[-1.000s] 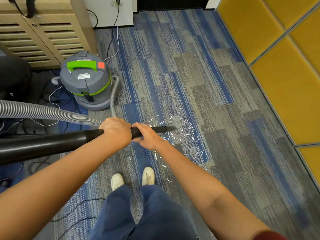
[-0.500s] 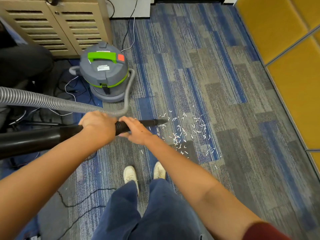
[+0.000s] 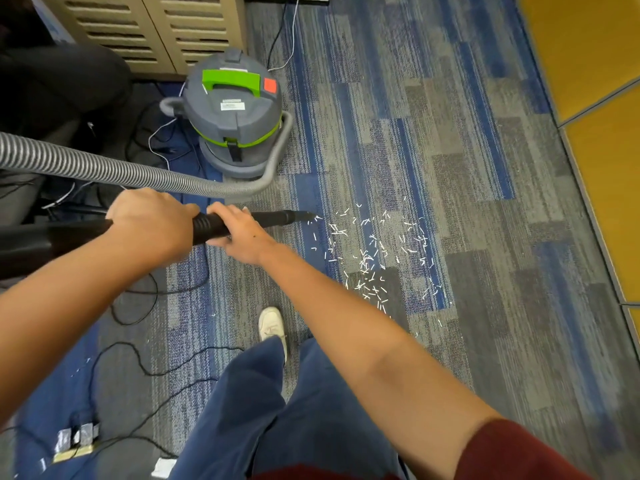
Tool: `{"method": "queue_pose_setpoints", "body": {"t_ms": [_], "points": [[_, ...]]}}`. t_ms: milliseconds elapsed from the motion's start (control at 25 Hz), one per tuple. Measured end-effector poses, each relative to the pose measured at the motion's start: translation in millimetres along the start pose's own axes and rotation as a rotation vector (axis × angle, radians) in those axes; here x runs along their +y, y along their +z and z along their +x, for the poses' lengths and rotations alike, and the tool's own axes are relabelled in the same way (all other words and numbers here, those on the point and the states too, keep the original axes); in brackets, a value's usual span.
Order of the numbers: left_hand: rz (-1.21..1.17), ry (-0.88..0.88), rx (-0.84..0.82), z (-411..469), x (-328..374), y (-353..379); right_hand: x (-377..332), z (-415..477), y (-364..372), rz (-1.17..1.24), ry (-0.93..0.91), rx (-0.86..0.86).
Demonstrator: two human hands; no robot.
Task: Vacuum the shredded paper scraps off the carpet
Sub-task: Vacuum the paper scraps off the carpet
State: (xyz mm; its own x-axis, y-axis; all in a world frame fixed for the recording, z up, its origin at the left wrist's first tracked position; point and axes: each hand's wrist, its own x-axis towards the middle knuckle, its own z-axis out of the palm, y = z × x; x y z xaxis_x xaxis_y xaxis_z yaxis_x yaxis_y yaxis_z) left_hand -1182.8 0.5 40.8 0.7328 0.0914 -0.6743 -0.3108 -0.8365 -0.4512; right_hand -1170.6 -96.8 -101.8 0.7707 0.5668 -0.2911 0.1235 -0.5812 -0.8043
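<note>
A black vacuum wand (image 3: 273, 219) runs from the left edge toward the middle of the carpet. My left hand (image 3: 152, 221) grips it from above, and my right hand (image 3: 242, 235) holds it just ahead, fingers wrapped round the tube. Its narrow nozzle tip (image 3: 308, 215) sits at the left edge of a patch of white shredded paper scraps (image 3: 372, 261) scattered over the blue and grey carpet (image 3: 450, 202). A ribbed grey hose (image 3: 104, 168) curves back to the grey and green canister vacuum (image 3: 235, 112).
Black cables (image 3: 138, 358) loop over the floor at lower left, near a taped-down plug (image 3: 78, 436). A slatted beige cabinet (image 3: 156, 26) stands behind the vacuum. Yellow wall panels (image 3: 595, 98) line the right side. My white shoe (image 3: 272, 325) is below the wand.
The view has swung so the scraps and vacuum sit further right. The nozzle tip has drawn back from inside the scrap patch to its left edge. Both hands keep their hold on the wand.
</note>
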Motion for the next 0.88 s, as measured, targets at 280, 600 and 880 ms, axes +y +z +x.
{"method": "queue_pose_setpoints", "body": {"t_ms": [280, 600, 880], "points": [[0.035, 0.016, -0.094, -7.4, -15.0, 0.3, -12.0, -2.0, 12.8, 0.014, -0.004, -0.014], [0.037, 0.026, -0.104, -11.1, -24.7, 5.7, -21.2, -0.6, 19.8, 0.034, 0.01, -0.008], [0.074, 0.063, -0.2, -20.2, -16.4, 7.5, -15.6, -20.2, 28.5, 0.004, -0.002, -0.036]]}}
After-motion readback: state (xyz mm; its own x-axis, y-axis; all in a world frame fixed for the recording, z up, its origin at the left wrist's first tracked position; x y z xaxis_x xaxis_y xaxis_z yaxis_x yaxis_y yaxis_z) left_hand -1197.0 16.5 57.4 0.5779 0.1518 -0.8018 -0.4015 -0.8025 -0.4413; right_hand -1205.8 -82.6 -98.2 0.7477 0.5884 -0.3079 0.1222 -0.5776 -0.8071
